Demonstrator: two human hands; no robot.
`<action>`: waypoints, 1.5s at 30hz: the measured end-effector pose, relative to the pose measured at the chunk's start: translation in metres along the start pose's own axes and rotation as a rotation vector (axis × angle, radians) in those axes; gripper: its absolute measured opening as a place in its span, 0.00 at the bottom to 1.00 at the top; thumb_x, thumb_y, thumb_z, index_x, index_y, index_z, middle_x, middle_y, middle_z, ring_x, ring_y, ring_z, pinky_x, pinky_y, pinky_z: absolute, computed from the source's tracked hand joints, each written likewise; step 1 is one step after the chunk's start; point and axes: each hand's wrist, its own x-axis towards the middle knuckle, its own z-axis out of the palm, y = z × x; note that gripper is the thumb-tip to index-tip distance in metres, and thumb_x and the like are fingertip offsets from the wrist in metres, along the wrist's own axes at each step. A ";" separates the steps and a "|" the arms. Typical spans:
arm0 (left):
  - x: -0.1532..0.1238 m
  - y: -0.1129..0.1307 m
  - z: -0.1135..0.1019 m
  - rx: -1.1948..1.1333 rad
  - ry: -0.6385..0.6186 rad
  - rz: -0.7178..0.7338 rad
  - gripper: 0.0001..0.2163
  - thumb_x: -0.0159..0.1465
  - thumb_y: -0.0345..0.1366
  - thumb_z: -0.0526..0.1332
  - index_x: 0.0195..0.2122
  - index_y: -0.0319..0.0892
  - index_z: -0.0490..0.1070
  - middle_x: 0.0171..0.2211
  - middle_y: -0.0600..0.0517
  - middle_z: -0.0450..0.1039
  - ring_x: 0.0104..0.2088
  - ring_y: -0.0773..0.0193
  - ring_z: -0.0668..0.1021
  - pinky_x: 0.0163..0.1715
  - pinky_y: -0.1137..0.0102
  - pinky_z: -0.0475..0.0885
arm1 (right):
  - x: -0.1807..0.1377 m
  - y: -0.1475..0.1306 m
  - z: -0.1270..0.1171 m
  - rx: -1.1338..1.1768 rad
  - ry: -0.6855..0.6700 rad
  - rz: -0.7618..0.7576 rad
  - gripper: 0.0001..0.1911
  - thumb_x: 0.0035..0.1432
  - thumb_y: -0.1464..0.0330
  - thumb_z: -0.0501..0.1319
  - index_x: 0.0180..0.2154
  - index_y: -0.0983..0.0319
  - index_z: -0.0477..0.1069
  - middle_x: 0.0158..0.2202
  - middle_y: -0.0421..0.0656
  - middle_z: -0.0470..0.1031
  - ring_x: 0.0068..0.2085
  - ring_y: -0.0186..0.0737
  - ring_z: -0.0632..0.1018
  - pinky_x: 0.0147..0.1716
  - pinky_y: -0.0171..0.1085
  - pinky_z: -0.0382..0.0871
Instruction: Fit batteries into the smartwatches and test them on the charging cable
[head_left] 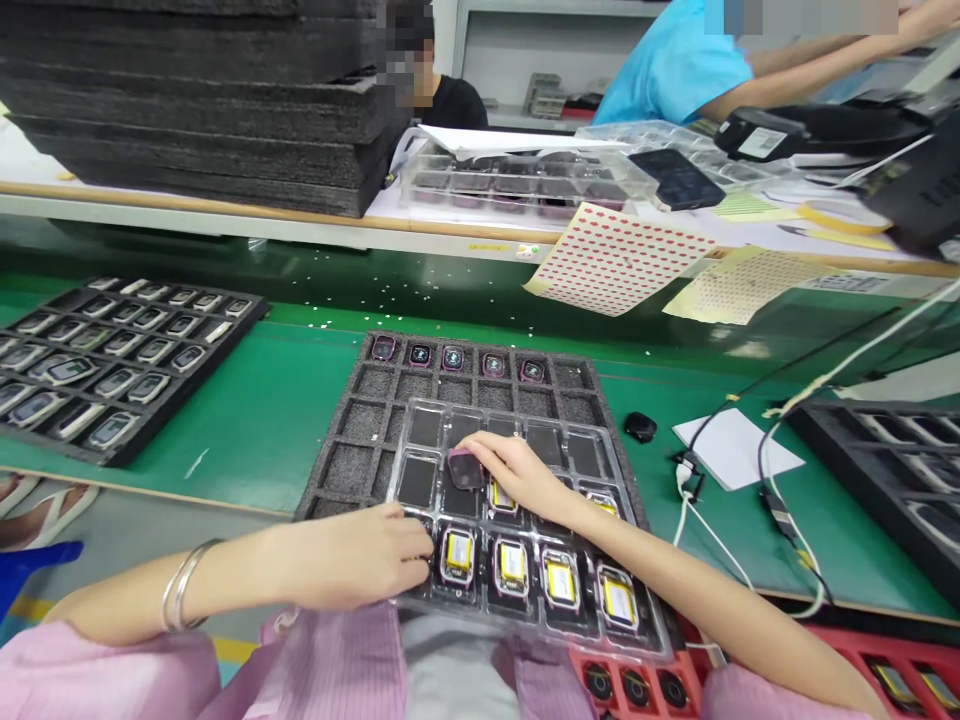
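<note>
My right hand (517,475) pinches a purple-framed smartwatch case (466,469) with a dark face, held above a clear plastic blister tray (544,637). Several open watch cases with yellow-and-silver batteries, such as one battery-filled case (511,566), lie in the tray's nearer compartments. Compartments along its far side look dark and bare. Over the tray's near left corner, my left hand (375,555) has its fingers curled down; whatever they grip is hidden. Beneath the tray lies a black foam tray (349,468), with several purple watches (452,357) in its far row.
Foam trays of pale-framed watches (124,345) sit at left and right. Cables (686,480), white paper (739,450) and a small black object (640,427) lie right. A red tray (634,685) is below. Stacked foam (202,100) stands on the shelf; two people are beyond.
</note>
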 end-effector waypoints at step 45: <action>0.054 -0.055 0.013 -1.920 0.615 -0.456 0.14 0.59 0.41 0.64 0.41 0.35 0.72 0.31 0.49 0.68 0.28 0.71 0.68 0.25 0.76 0.61 | -0.012 0.001 -0.010 1.130 0.128 0.285 0.16 0.60 0.67 0.61 0.51 0.59 0.66 0.36 0.46 0.74 0.28 0.32 0.72 0.23 0.29 0.64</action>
